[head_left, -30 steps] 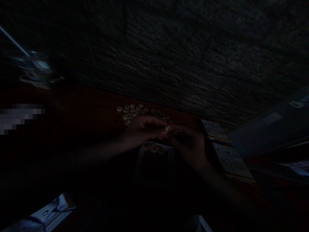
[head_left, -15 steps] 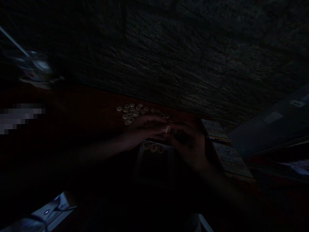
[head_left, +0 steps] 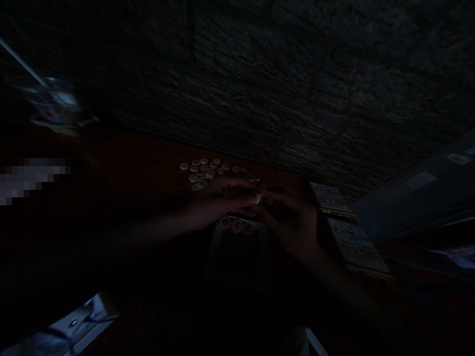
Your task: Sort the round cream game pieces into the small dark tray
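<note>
Rough, split-stone texture is shown by the wall [head_left: 241, 94], its blocks parted by dark joints; lighting is very dim. Against its foot is set a smooth, dark reddish-brown worktop [head_left: 144, 153]. A small, pale, rounded disc [head_left: 259, 199] is held up over the worktop, between the two hands, near the middle of the view. It is pinched between thumb and fingers of the left hand [head_left: 224, 201], which is nearly closed. By the right hand [head_left: 291, 217] the fingers are bent toward the same disc, thumb and forefinger close to it; whether anything is gripped there cannot be told, the palm being lost in shadow.

Beyond the left hand, thick round pieces [head_left: 200, 172] are scattered in a loose cluster, some marked with dark characters. Nearer, three marked discs [head_left: 236, 225] are lined up side by side along the far edge of a pale-bordered rectangle [head_left: 262, 247] with a dark centre; the middle mark is reddish. To the right, two flat, rectangular boxes [head_left: 358, 244] are laid near each other, their pale tops printed with dark brushlike strokes. At far left, a glossy, clear-looking container [head_left: 59, 106] is seen, with a thin, straight, pale stick [head_left: 22, 62] slanted from it.
</note>
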The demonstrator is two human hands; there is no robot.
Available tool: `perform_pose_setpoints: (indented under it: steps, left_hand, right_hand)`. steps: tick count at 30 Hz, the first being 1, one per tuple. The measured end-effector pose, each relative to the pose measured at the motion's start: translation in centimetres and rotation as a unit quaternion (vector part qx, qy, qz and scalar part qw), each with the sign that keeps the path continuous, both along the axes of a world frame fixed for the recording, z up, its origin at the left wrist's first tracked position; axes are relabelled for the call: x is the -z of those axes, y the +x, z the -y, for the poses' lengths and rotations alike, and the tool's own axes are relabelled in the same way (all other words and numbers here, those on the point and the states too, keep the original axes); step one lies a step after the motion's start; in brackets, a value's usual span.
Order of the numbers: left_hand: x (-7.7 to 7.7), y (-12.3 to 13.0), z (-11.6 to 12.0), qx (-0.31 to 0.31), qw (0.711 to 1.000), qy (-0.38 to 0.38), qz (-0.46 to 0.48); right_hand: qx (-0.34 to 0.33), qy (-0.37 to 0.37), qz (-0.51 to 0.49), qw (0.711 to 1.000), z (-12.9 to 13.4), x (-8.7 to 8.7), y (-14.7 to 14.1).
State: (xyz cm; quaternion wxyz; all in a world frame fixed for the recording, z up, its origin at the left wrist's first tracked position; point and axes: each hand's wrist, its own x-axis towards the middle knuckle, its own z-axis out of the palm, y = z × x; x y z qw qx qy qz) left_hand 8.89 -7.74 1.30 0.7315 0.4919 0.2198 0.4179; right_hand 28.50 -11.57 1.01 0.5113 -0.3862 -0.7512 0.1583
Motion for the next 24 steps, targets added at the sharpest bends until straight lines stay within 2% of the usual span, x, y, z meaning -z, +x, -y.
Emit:
perform_pose_setpoints:
  steps: [5, 15, 24]
  left_hand:
    - [-0.04, -0.06, -0.09, -0.001, 1.0, -0.008, 0.016]
    - [0.41, -0.25, -0.34, -0.011, 0.998, 0.057, -0.033]
    - [0.33, -0.2, -0.35, -0.002, 0.999, 0.045, -0.03]
  right_hand:
    - [0.005, 0.014, 0.001, 1.0, 0.02, -0.13, -0.07]
    - [-0.026, -0.009, -0.009, 1.0, 0.08, -0.46, -0.38]
    - [-0.013, 0.009, 0.006, 1.0, 0.21, -0.44, -0.26]
